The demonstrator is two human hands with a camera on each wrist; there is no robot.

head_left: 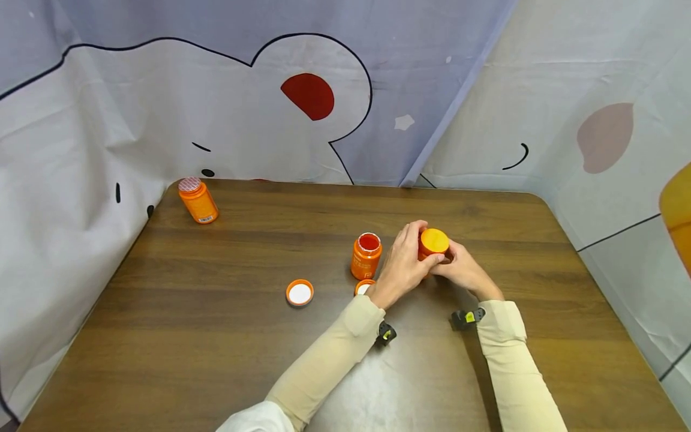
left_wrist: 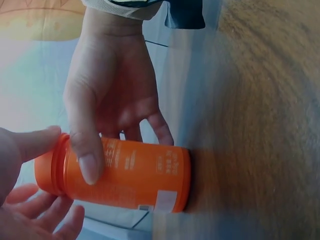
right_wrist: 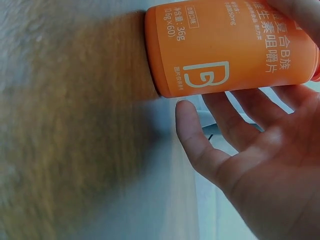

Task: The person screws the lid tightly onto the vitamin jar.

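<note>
An orange vitamin bottle point(left_wrist: 125, 172) stands upright on the wooden table in the right wrist view, its label with a large B turned to that camera. My left hand point(head_left: 402, 264) pinches the bottle's orange cap point(head_left: 434, 240) between thumb and fingers. Around the body, my right hand point(head_left: 464, 270) holds the bottle, thumb on one side and fingers behind. Just left of my left hand stands a second orange bottle point(head_left: 366, 257) without a cap, its mouth showing red inside. A loose cap point(head_left: 364, 287), white inside, lies in front of it, partly hidden by my left hand.
Another upturned cap point(head_left: 299, 293) lies further left on the table point(head_left: 227, 342). A third orange bottle point(head_left: 198, 201), with a patterned seal over its mouth, stands at the far left corner. Printed curtains point(head_left: 216, 114) hang behind and beside the table.
</note>
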